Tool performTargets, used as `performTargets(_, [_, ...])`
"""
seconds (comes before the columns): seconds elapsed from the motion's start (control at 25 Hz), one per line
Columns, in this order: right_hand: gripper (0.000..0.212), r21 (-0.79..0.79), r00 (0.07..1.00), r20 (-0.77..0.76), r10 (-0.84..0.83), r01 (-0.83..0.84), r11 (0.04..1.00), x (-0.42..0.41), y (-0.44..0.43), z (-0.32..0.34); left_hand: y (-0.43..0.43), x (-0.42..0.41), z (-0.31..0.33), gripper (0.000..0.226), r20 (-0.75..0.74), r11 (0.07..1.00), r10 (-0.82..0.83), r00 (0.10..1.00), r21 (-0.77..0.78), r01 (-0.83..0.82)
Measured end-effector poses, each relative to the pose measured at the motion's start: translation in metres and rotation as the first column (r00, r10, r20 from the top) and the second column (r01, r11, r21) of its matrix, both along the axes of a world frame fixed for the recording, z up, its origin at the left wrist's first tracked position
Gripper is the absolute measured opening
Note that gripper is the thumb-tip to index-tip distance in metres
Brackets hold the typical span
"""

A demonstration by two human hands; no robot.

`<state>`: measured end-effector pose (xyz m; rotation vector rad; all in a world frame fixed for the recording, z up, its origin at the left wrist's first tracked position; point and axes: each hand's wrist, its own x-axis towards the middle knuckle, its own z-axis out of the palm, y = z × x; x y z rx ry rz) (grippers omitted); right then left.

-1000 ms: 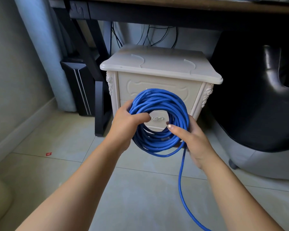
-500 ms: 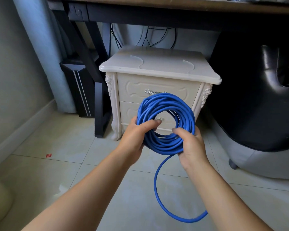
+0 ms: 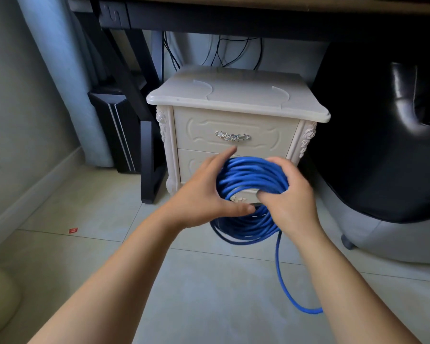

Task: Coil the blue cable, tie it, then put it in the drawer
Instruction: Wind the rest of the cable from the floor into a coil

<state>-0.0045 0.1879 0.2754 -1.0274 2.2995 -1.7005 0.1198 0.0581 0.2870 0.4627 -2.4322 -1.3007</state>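
Cable (image 3: 248,175) lowered, right hand (image 3: 292,197) gripping, drawers (image 3: 199,130) seemingly closed

A black chair (image 3: 382,145) stood at the right. A dark box (image 3: 109,120) sat beside a desk leg (image 3: 148,165). Black wires (image 3: 224,50) hung behind. A red scrap (image 3: 73,230) lay on the tiled floor (image 3: 209,294).

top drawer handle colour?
Silver, ornate metal; the drawer handle shows best in the head view.
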Motion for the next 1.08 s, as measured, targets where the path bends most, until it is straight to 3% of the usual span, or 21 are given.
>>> performTargets(0.12, [0.058, 0.125, 0.978, -0.183, 0.101, -0.078, 0.989, 0.007, -0.002, -0.005, 0.000, 0.000, -0.003, 0.094, 0.105, 0.992, 0.066, 0.992, -0.117, -0.054])
performTargets(0.24, [0.058, 0.096, 0.977, -0.168, 0.129, -0.114, 0.989, 0.008, 0.000, -0.002, 0.004, -0.002, -0.002, 0.036, 0.060, 0.973, 0.195, 0.979, -0.140, -0.186])
performTargets(0.28, [0.059, 0.073, 0.982, -0.128, 0.139, -0.130, 0.989, 0.008, 0.001, 0.000, 0.005, -0.001, -0.002, 0.028, 0.034, 0.970, 0.223, 0.974, -0.112, -0.218])
performTargets(0.4, [0.059, -0.001, 0.982, 0.058, 0.182, -0.182, 0.983, 0.001, 0.006, 0.004, 0.004, -0.001, 0.000, 0.023, -0.036, 0.964, 0.260, 0.965, 0.071, -0.257])
performTargets(0.56, [0.054, -0.102, 0.918, 0.342, 0.199, -0.175, 0.979, -0.001, 0.007, -0.001, -0.004, 0.000, 0.002, 0.018, -0.121, 0.854, 0.402, 0.907, 0.406, -0.324])
performTargets(0.76, [0.046, -0.264, 0.787, 0.563, 0.252, -0.118, 0.957, 0.006, 0.000, -0.010, 0.002, -0.003, 0.000, 0.019, -0.120, 0.775, 0.464, 0.878, 0.535, -0.336])
performTargets(0.84, [0.043, -0.319, 0.730, 0.630, 0.266, -0.069, 0.945, 0.008, -0.003, -0.010, 0.005, -0.006, -0.002, 0.022, -0.120, 0.704, 0.498, 0.859, 0.634, -0.320])
performTargets(1.08, [0.026, -0.324, 0.671, 0.719, 0.184, 0.088, 0.942, 0.007, -0.006, -0.010, 0.015, -0.011, -0.010, 0.015, -0.082, 0.616, 0.441, 0.894, 0.753, -0.234])
